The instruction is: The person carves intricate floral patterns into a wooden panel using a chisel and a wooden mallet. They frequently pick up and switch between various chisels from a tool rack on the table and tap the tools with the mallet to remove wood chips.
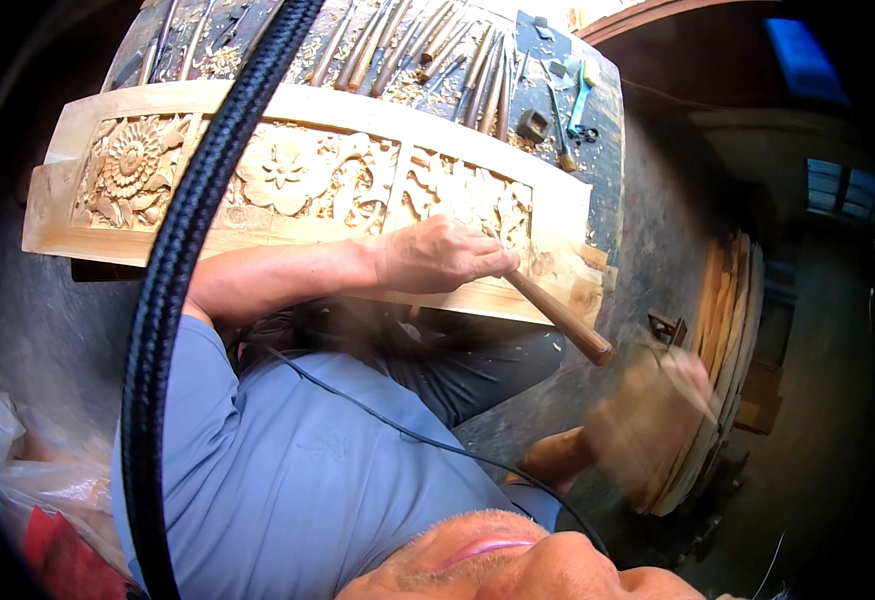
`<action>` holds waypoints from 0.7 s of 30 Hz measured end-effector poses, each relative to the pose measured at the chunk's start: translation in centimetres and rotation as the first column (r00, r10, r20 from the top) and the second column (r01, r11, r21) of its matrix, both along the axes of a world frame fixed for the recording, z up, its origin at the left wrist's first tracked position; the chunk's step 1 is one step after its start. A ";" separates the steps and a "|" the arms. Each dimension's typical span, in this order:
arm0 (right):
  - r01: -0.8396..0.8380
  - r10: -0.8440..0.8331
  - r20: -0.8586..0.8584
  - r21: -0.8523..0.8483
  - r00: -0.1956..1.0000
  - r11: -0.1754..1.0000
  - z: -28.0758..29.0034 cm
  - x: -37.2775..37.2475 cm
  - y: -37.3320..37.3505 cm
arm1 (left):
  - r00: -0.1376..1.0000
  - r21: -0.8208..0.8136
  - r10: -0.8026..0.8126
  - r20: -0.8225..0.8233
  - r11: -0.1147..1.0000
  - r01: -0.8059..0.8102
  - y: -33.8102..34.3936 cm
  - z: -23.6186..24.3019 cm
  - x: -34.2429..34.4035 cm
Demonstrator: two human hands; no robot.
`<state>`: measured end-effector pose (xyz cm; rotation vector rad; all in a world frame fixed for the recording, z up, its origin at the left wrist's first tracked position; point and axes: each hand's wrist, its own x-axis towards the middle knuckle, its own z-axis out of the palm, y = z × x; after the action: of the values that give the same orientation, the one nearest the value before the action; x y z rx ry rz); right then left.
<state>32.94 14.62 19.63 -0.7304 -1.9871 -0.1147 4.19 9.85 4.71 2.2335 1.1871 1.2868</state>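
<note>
My left hand (pixel 443 255) is closed around a carving chisel (pixel 563 318), with its wooden handle slanting down to the right. The hand rests over the near edge of a pale carved wooden panel (pixel 308 230), at its right-hand section of leafy relief. Most of the blade is hidden by my fingers. Off the panel to the right, my right hand (pixel 691 376) grips a block-like wooden mallet (pixel 643 432), both smeared by motion. The mallet is apart from the chisel's handle end. A round flower (pixel 133 160) and a second, petalled flower (pixel 283 172) stand out in the panel's other sections.
Behind the panel, several wooden-handled chisels (pixel 363 50) lie among shavings on the worktable (pixel 608 120). A turquoise-handled brush (pixel 582 95) and a small dark block (pixel 533 125) lie at its right. Boards (pixel 733 330) stand right. A black braided cable (pixel 193 210) crosses the view.
</note>
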 end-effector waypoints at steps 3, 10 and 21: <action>0.150 -0.205 0.225 0.239 0.952 0.959 0.0 -2.5 1.3 | 0.996 0.023 0.017 0.090 1.000 -0.019 -0.1 -1.3 -0.1; -0.226 -0.125 -0.476 -0.611 0.871 0.759 -4.8 -1.9 2.7 | 0.568 -0.174 0.352 0.744 0.923 -0.345 2.8 -0.8 -2.8; -0.552 -0.290 -0.671 -0.734 0.683 0.396 -17.3 -1.1 10.5 | 0.716 -0.361 0.445 0.538 0.889 -0.281 0.6 -1.8 -1.0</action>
<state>31.88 25.11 2.32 -1.0390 -1.1196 1.3635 3.15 10.43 2.95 1.2561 1.4517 1.7078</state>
